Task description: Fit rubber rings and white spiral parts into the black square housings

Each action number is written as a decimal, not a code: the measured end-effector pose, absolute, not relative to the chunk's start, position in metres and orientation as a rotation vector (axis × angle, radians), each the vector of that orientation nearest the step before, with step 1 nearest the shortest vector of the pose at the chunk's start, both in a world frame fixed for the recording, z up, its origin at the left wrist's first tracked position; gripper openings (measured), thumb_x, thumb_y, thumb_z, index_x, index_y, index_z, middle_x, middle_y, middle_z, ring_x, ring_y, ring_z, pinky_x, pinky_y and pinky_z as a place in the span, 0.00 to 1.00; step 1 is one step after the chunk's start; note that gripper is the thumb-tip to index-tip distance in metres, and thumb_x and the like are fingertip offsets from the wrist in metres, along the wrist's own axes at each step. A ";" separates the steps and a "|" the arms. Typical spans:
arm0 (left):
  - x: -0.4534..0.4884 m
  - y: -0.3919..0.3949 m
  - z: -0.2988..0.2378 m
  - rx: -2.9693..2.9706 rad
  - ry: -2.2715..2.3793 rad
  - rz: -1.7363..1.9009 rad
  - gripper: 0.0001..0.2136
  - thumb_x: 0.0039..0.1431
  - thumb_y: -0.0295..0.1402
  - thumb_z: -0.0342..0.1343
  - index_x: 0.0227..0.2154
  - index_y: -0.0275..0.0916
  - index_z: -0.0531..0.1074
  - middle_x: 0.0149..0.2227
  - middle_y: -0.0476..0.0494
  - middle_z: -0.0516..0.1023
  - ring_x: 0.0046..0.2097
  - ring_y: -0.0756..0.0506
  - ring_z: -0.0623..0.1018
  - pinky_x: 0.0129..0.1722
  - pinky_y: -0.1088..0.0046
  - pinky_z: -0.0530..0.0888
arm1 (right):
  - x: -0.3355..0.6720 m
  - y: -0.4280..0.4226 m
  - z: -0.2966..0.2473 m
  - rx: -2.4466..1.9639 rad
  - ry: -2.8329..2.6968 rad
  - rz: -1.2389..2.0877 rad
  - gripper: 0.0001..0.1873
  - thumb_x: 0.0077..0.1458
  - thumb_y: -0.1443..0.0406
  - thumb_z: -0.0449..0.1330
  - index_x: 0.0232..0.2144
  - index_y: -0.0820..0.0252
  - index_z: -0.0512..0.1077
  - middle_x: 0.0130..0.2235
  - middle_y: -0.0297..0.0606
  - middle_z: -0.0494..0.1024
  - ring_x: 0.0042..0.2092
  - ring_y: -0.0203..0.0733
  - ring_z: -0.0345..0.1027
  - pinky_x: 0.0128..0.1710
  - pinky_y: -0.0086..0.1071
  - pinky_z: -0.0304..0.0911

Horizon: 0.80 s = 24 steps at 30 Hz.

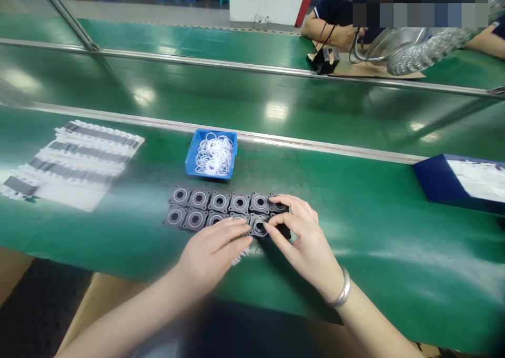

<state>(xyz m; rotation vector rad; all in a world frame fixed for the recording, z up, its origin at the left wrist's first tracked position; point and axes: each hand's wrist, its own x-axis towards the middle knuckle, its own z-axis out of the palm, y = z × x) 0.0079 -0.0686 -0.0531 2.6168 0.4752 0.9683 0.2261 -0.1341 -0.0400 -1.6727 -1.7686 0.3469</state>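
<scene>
Bending fingers of right hand (303, 232) at square, black, round-holed plate (258, 228) | in near row on glossy green counter (134, 237) | left hand (209, 247) just beside, loosely curved | cannot tell either's grasp

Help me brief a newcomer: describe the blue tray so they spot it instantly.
On the green workbench, look beyond the two rows of dark parts. The blue tray there, heaped with white rings, is brighter than the navy box at right.
</scene>
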 end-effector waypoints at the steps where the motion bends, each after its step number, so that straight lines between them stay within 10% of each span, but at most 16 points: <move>1: 0.011 -0.069 -0.056 2.679 0.383 0.950 0.11 0.66 0.23 0.50 0.45 0.34 0.75 0.48 0.37 0.80 0.54 0.42 0.77 0.55 0.58 0.76 | 0.225 -0.133 -0.043 -1.684 -1.791 0.291 0.04 0.60 0.66 0.59 0.32 0.56 0.71 0.52 0.42 0.72 0.59 0.51 0.60 0.56 0.50 0.54; 24: 0.022 -0.066 -0.065 3.041 0.149 0.576 0.12 0.65 0.24 0.49 0.47 0.30 0.74 0.56 0.35 0.74 0.61 0.35 0.69 0.62 0.49 0.66 | 0.230 -0.147 -0.055 -1.643 -2.043 0.025 0.17 0.61 0.75 0.51 0.48 0.61 0.73 0.57 0.49 0.71 0.61 0.54 0.60 0.56 0.53 0.58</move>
